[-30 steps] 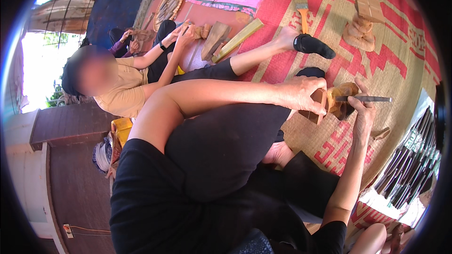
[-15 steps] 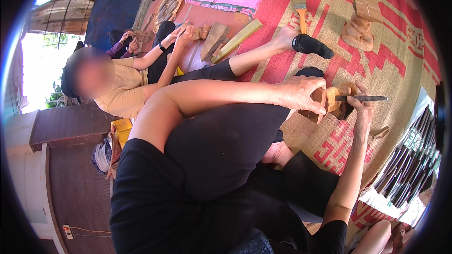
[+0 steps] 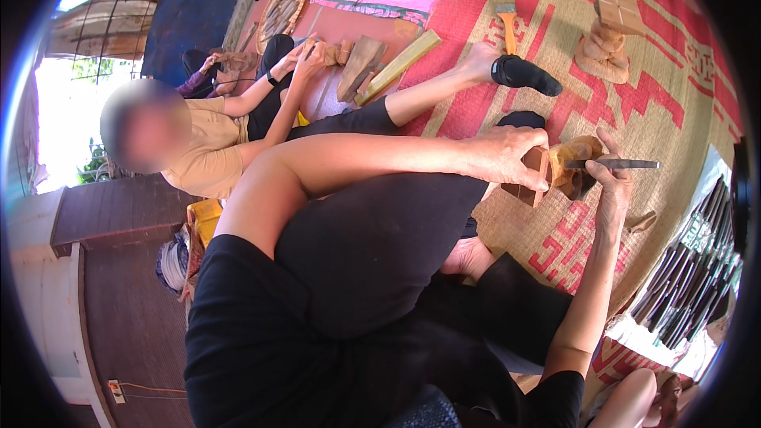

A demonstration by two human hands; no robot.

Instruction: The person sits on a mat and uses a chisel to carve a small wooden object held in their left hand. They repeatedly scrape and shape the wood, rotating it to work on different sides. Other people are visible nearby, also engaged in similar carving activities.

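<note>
A carved wooden piece (image 3: 564, 176) is held low over the woven mat (image 3: 515, 230), in front of the person's raised knee, its squared block end toward the left and its rounded, amber-coloured body toward the right. The left hand (image 3: 515, 160) is closed on the block end, thumb and fingers gripping its sides. The right hand (image 3: 610, 182) grips a slim dark tool (image 3: 638, 164), whose inner end lies over the rounded body; whether it touches the wood cannot be told. As for progress, the body already looks roughly shaped into curves and hollows while the block end keeps flat faces, so the piece seems partly worked; how much is left cannot be judged from this view. Farther out on the mat are a second carved piece (image 3: 604, 55), also with a squared end and lumpy body, and a flat brush (image 3: 509, 30). Many dark tools (image 3: 690, 261) lie in a row at the right. At the upper left a co-worker (image 3: 208, 139) sits near two wood blocks (image 3: 362, 71), both hands busy with a piece of wood.
</note>
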